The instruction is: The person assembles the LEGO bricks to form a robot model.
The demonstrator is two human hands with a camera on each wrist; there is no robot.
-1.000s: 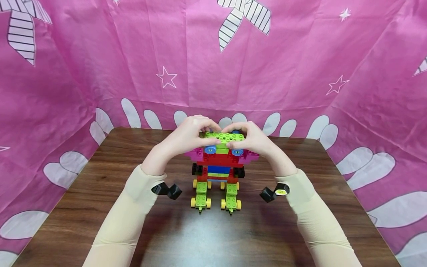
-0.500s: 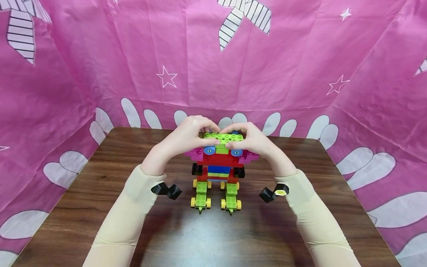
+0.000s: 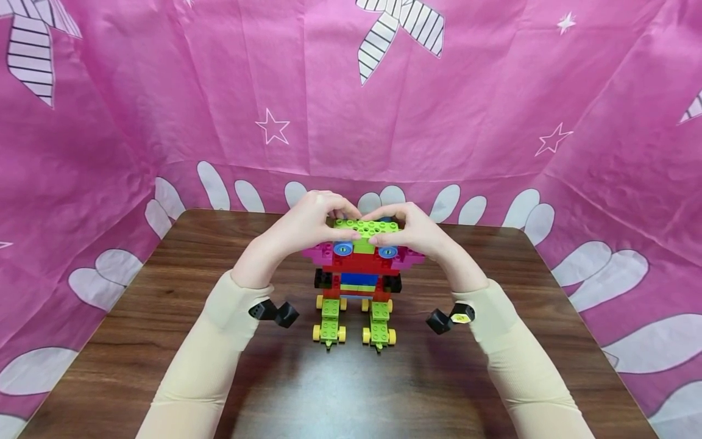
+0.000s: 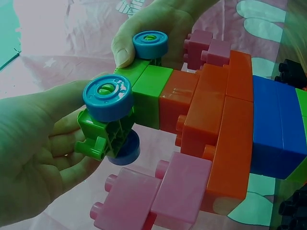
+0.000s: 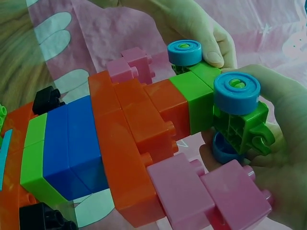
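A building-block figure [image 3: 359,262] stands upright on the table, topped by a lime-green toy car base [image 3: 365,227] with blue wheels [image 3: 343,249]. My left hand [image 3: 309,224] grips the left end of that car base, thumb on the near side and fingers behind. From the other end my right hand [image 3: 419,230] holds it the same way. Both hands' fingertips almost meet over the far edge. Below are red blocks [image 5: 125,143], pink blocks [image 4: 182,189] at the sides and blue blocks [image 4: 278,127]. The palms hide part of the car base.
Two lime wheeled feet [image 3: 329,329] with yellow wheels rest on the brown wooden table [image 3: 230,244]. Black blocks [image 3: 323,278] stick out at the figure's sides. A pink patterned curtain [image 3: 340,134] surrounds the table's back and sides.
The lime car base and both hands have shifted very slightly left and down in the head view. The grip looks the same, and the feet stay in place.
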